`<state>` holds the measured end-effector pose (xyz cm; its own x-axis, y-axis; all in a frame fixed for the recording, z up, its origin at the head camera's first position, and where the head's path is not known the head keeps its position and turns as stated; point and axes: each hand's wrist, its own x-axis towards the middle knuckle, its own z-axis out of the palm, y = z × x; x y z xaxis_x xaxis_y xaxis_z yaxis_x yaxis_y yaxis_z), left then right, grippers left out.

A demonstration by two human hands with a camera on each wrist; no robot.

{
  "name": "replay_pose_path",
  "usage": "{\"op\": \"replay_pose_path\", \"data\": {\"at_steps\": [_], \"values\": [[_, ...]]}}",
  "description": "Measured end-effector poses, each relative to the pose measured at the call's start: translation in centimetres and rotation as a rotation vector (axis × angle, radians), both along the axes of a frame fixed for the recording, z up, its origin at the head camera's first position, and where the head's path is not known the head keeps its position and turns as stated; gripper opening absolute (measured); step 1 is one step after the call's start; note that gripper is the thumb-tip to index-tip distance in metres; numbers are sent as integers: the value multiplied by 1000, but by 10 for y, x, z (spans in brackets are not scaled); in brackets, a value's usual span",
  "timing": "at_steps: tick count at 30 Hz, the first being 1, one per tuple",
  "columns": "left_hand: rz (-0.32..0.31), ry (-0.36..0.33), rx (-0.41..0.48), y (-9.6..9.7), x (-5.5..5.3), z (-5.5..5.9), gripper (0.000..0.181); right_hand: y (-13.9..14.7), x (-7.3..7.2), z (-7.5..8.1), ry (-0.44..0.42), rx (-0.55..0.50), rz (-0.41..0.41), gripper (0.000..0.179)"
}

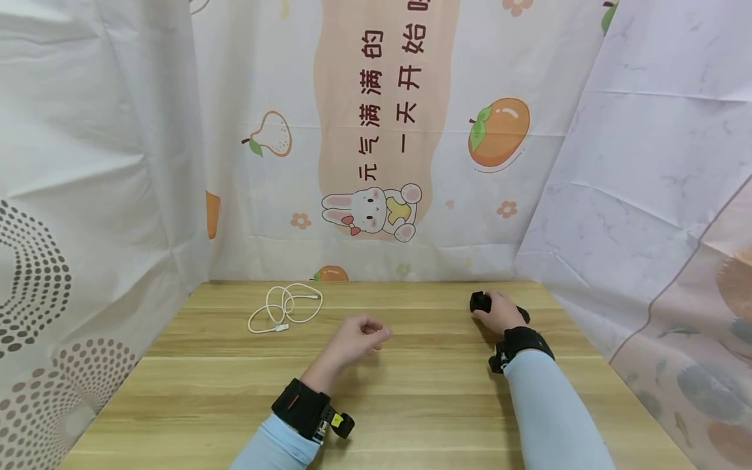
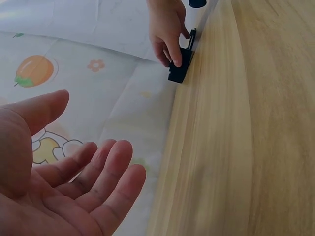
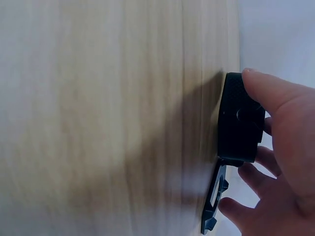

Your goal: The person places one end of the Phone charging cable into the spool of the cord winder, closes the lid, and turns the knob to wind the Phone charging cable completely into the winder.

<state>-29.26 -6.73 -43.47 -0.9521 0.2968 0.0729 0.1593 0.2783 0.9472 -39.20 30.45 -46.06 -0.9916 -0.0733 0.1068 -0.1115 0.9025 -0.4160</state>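
Note:
At the far right of the table, my right hand (image 1: 501,314) grips a black object (image 1: 480,302). In the right wrist view this object (image 3: 238,129) has a thick block-like body with a textured end, and a thin slotted arm (image 3: 213,196) joined to it. The thumb lies on the body while other fingers reach round its far side and near the arm. My left hand (image 1: 354,338) hovers over the middle of the table, its fingers loosely bent and holding nothing. The left wrist view shows that palm (image 2: 74,191) turned up with the thumb apart.
A looped white cable (image 1: 285,305) with a plug at each end lies at the back left of the wooden table (image 1: 411,418). Printed curtains (image 1: 264,215) hang along the back and both sides. Each wrist wears a black strap with a small camera.

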Motion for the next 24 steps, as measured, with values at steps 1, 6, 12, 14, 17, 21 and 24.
{"op": "replay_pose_path", "data": {"at_steps": [1, 6, 12, 14, 17, 21, 24], "values": [[-7, -9, 2, 1, 0, -1, 39, 0, 0, -1, 2, -3, -5, 65], [3, -23, 5, 5, 0, -2, 36, 1, -4, -4, 17, 2, -10, 62], [6, -21, 6, 6, 1, -3, 34, 1, -4, -4, 23, -18, -10, 59], [5, -20, 6, 7, 1, -3, 35, 2, -3, -4, 16, -20, -9, 59], [2, -27, 10, 8, 2, -2, 36, 2, -2, -4, 12, -15, -6, 60], [3, -29, 16, 10, 3, 0, 36, 0, -2, 0, 27, -16, 15, 62], [8, -16, 14, 10, 3, 2, 35, -3, -1, 6, 45, -18, 37, 64]]}}
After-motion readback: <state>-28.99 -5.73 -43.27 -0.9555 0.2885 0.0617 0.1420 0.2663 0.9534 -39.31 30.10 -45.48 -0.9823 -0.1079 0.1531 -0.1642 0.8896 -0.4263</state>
